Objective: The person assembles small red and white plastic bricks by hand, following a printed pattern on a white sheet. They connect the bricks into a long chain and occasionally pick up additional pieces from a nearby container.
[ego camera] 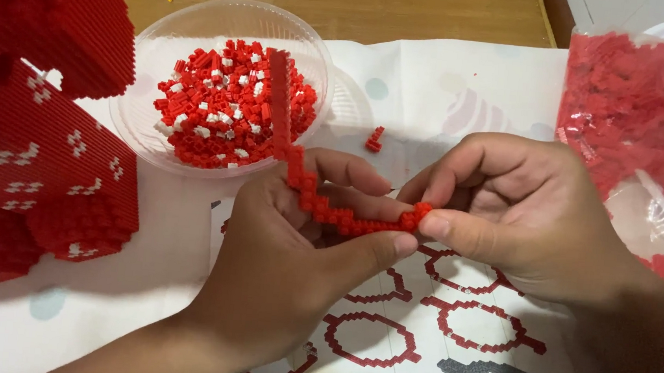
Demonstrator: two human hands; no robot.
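Both hands meet at the centre of the view, above a printed instruction sheet [447, 330] showing red and grey ring outlines. The left hand [286, 262] enters from the lower left, palm turned inward, fingers curled and closed around a bent chain of small red bricks [322, 205]; its thumb lies extended beneath the chain's lower run. The right hand [520, 209] enters from the lower right, knuckles up, thumb and forefinger pinched shut on the chain's right-hand end. The chain runs from that pinch leftward across the left fingers, then turns upward and stands over the clear plastic bowl [161, 55], which holds loose red and white bricks. A large red built model [43, 148] with white flecks stands at the left edge. A clear bag of red bricks [638, 108] lies at the right. One small red piece [374, 139] lies on the white cloth just beside the bowl.
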